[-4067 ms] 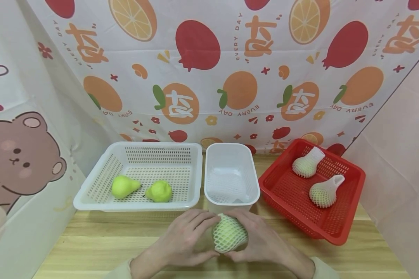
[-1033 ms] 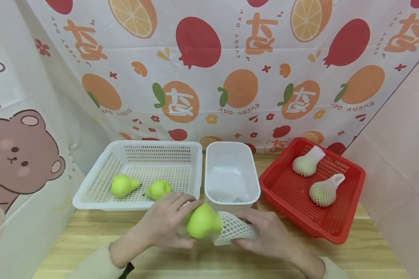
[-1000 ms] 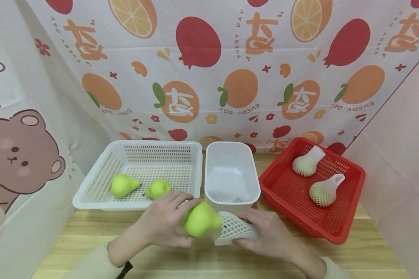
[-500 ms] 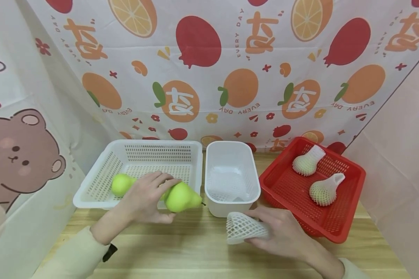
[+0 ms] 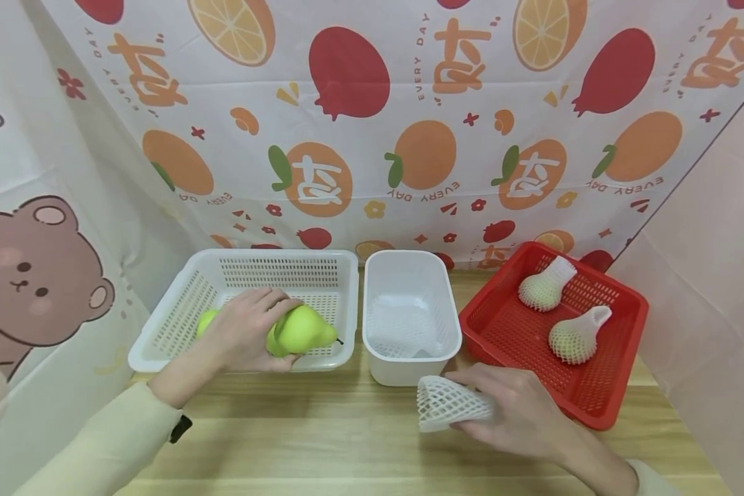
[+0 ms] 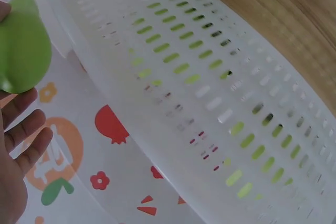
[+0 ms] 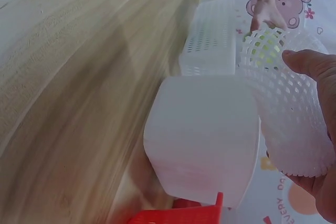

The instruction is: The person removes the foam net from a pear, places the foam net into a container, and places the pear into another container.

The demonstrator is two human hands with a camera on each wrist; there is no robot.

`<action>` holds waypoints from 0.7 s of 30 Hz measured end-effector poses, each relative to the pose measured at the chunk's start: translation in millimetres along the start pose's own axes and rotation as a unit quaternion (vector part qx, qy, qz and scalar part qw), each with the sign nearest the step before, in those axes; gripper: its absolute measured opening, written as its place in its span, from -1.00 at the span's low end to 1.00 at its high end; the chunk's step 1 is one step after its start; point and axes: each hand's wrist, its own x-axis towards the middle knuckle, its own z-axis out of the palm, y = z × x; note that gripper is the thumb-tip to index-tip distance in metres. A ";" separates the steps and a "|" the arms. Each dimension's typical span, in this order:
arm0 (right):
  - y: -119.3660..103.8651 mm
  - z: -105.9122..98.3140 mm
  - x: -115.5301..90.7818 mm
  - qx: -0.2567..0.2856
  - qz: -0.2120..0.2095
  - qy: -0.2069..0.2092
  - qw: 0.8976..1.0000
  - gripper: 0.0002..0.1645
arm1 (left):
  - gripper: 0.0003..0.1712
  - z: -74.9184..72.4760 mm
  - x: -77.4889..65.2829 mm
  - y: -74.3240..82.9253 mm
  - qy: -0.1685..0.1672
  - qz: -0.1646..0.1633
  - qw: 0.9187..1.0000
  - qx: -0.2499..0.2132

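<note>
In the head view my left hand point(image 5: 244, 331) grips a green pear point(image 5: 304, 331) over the front part of the white basket point(image 5: 142, 351), its stem pointing right. The left wrist view shows the same pear point(image 6: 23, 45) between thumb and fingers, above the basket's slotted wall. Another pear point(image 5: 205, 321) lies in that basket, mostly behind my hand. My right hand point(image 5: 514, 406) holds a white foam net sleeve point(image 5: 449, 403) in front of the deep white bin point(image 5: 409, 372). Its mouth gapes toward the left, and no fruit shows inside.
At the right stands a red basket point(image 5: 502, 337) with two net-wrapped pears, one wrapped pear point(image 5: 542, 291) behind the other wrapped pear point(image 5: 575, 339). The white bin sits between both baskets. A printed curtain point(image 5: 372, 172) hangs behind them. Wooden tabletop point(image 5: 322, 441) lies in front.
The pear has come out of the net sleeve. My left hand has carried it left to the white basket, while my right hand has drawn the sleeve slightly right.
</note>
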 end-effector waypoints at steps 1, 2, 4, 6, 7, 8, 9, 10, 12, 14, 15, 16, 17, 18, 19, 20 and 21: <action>0.2 -0.9 0.0 0.000 -0.001 0.001 1.000 -0.29 | -0.05 0.3 -0.3 -1.7 -0.009 -0.005 1.000 0.003; 0.4 -1.7 0.1 0.000 -0.002 0.002 1.000 -0.30 | -0.06 0.7 -0.6 -3.3 -0.019 -0.010 1.000 0.005; 1.0 -2.9 0.4 0.001 -0.004 0.005 1.000 -0.30 | -0.07 1.8 -1.0 -5.9 -0.042 -0.022 0.999 0.006; 1.4 -3.6 0.6 0.001 -0.006 0.007 1.000 -0.30 | -0.09 3.5 -1.0 -8.0 -0.068 -0.034 0.997 0.007; 1.5 -3.8 0.7 0.002 -0.006 0.007 1.000 -0.31 | -0.10 4.6 -0.8 -9.0 -0.081 -0.041 0.996 0.007; 1.5 -3.9 0.6 0.003 -0.006 0.007 1.000 -0.31 | -0.12 5.7 -0.5 -9.8 -0.095 -0.047 0.994 0.006; 1.5 -3.9 0.6 0.003 -0.007 0.008 1.000 -0.31 | -0.13 6.9 -0.2 -10.6 -0.107 -0.053 0.993 0.006; 1.5 -3.9 0.6 0.003 -0.006 0.008 1.000 -0.32 | -0.14 8.3 0.3 -11.4 -0.118 -0.059 0.991 0.004; 1.6 -3.8 0.5 0.003 -0.006 0.008 1.000 -0.32 | -0.17 10.7 1.5 -12.6 -0.138 -0.068 0.988 0.002; 1.8 -3.7 0.4 0.001 -0.007 0.010 1.000 -0.32 | -0.19 13.4 3.1 -13.5 -0.155 -0.075 0.985 -0.004; 2.0 -3.6 0.4 0.001 -0.008 0.011 1.000 -0.32 | -0.20 14.9 3.9 -14.0 -0.163 -0.078 0.984 -0.006; 2.2 -3.5 0.3 0.000 -0.008 0.013 1.000 -0.33 | -0.20 16.5 4.8 -14.3 -0.171 -0.081 0.982 -0.008; 2.4 -3.4 0.3 -0.001 -0.009 0.015 1.000 -0.33 | -0.20 18.2 5.8 -14.7 -0.178 -0.083 0.980 -0.010; 2.6 -3.2 0.2 -0.001 -0.010 0.016 1.000 -0.33 | -0.21 20.0 7.0 -14.8 -0.185 -0.085 0.979 -0.012; 2.7 -3.1 0.1 -0.001 -0.010 0.017 1.000 -0.33 | -0.21 21.7 8.1 -15.1 -0.191 -0.088 0.978 -0.015; 2.8 -2.9 0.0 -0.002 -0.010 0.018 1.000 -0.33 | -0.21 23.4 9.2 -15.4 -0.196 -0.089 0.976 -0.016; 2.9 -2.7 0.0 -0.002 -0.009 0.018 1.000 -0.33 | -0.21 25.1 10.3 -15.8 -0.200 -0.089 0.975 -0.018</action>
